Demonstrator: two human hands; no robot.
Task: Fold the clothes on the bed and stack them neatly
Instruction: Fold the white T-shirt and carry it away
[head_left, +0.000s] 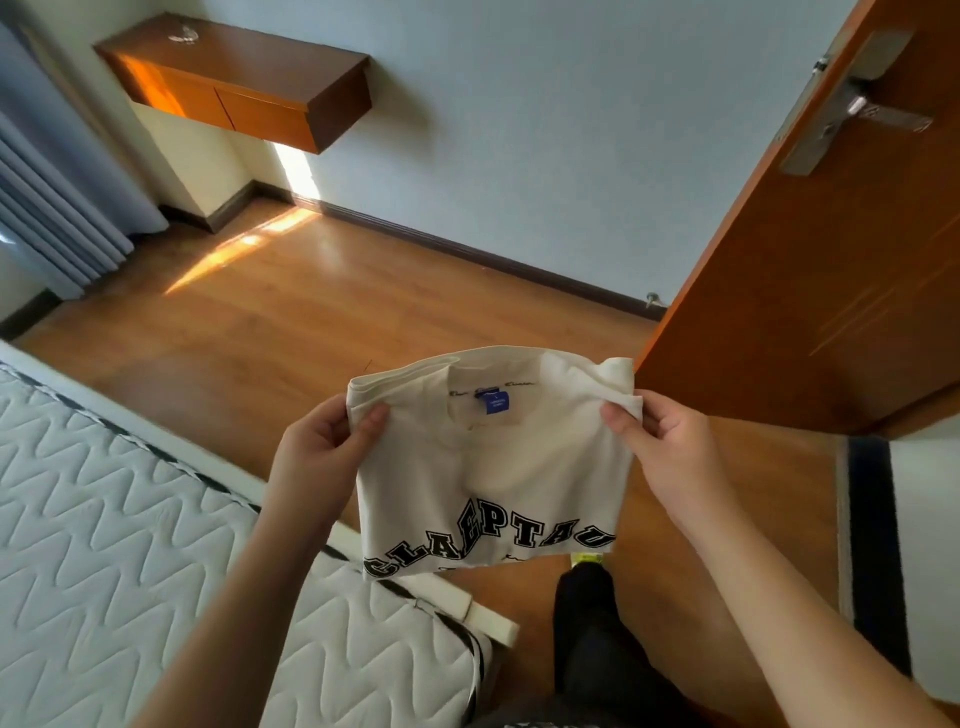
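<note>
A cream T-shirt (519, 467) with black block letters and a blue neck label hangs folded in the air in front of me, above the floor beside the bed corner. My left hand (322, 447) pinches its upper left corner, thumb on the front. My right hand (660, 431) grips the bunched upper right corner. The shirt's lower edge hangs free just above the bed's corner. The bed (130, 545) has a white quilted mattress and fills the lower left; no other clothes show on it.
An open wooden door (810, 260) stands close on the right, its edge just behind the shirt. My leg in dark trousers (597, 639) is below the shirt. A wall-mounted wooden cabinet (234, 78) and grey curtains (57, 182) are at the far left. Wooden floor lies ahead.
</note>
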